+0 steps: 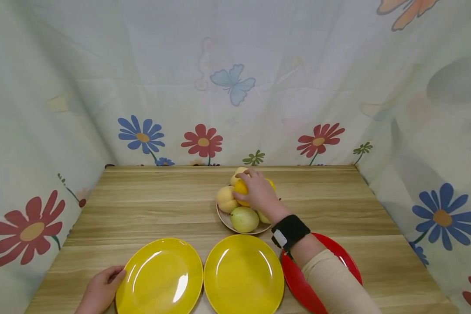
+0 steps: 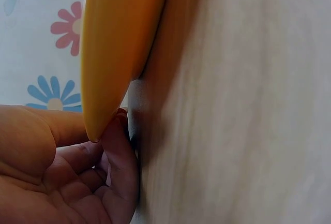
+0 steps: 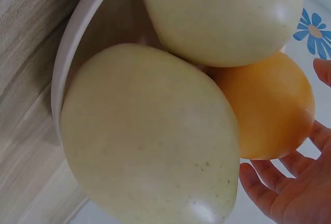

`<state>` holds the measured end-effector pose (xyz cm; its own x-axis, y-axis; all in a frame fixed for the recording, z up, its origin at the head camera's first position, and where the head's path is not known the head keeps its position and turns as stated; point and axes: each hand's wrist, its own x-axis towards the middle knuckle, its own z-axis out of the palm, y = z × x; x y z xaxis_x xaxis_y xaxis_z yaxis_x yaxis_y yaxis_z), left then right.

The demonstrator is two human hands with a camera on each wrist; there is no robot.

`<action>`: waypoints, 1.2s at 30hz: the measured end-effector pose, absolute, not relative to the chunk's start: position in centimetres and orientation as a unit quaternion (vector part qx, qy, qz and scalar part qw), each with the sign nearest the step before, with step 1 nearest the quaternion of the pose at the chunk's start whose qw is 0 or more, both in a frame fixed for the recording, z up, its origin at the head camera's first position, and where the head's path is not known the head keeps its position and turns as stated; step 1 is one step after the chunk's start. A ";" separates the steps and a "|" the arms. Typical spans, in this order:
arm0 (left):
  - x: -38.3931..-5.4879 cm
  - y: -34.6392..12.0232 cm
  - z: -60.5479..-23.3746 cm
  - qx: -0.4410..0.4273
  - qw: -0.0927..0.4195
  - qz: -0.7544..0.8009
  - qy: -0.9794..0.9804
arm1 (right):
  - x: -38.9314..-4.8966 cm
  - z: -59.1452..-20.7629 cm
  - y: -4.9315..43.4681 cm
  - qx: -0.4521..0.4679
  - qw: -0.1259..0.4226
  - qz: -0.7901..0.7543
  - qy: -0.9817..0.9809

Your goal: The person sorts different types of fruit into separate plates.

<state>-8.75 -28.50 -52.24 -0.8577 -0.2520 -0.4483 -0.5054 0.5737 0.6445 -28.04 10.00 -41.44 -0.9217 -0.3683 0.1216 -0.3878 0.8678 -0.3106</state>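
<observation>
While the left hand pinches the left yellow plate, the right hand clasps an orange

As the head camera has it, the step in hand looks like picking the orange out of the bowl, where it sits beside a peach, the right hand's fingers curved round it. The next move, I'd judge, calls for a firmer grip and a straight lift, so the neighbours don't roll. The middle yellow plate and the red plate, partly under the right sleeve, complete a row along the near side of the wood-grained worktop. Flower-printed cloth hangs behind and on both sides.

From the left wrist, thumb and fingers hold the plate's edge between them, the rim standing clear of the wood.

From the right wrist, the orange nests against two pears inside the bowl's pale wall. Fingers reach its far side, partly closed; how hard they press, I can't tell. A blue flower on the cloth shows beyond.
</observation>
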 end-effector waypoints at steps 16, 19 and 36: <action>-8.8 -28.3 -52.1 -0.223 0.159 0.409 0.870 | -28.0 -42.5 9.8 0.174 0.024 0.175 -0.969; -8.8 -28.3 -52.1 -0.226 0.163 0.412 0.868 | -28.1 -42.8 9.7 0.172 0.027 0.177 -0.969; -8.9 -28.3 -52.1 -0.217 0.152 0.405 0.875 | -28.2 -44.7 9.4 0.168 0.052 0.188 -0.966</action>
